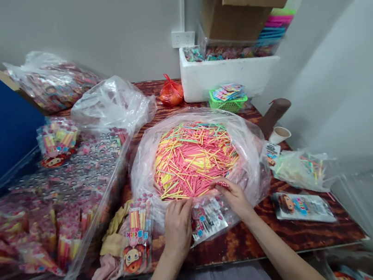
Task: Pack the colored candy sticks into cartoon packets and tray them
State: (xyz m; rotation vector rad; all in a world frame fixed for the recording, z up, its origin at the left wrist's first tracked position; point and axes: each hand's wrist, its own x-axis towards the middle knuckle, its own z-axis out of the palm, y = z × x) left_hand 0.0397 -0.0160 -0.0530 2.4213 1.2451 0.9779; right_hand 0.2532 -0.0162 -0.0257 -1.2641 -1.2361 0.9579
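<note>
A large clear plastic bag [141, 165] lies open on the table, heaped with thin pink, yellow and green sticks [192, 158]. My right hand [234, 198] is closed at the bag's near right edge, around a small bundle of pink sticks [220, 182] whose ends show. At the near edge, my left hand [178, 223] has its fingers drawn together; what is between them is hidden. Between both hands lie flat printed plastic packets [208, 221]. Left of my left hand, a filled packet [136, 236] of sticks with a cartoon-head card rests by crumpled cloth [113, 244].
A clear tub [91, 233] of filled packets stands left. Behind are an empty-looking plastic bag [111, 104], red bag [171, 91], green basket [228, 103] and white foam box [229, 75]. Rightward sit a paper cup [279, 134], brown bottle [274, 115] and packet stack [303, 207].
</note>
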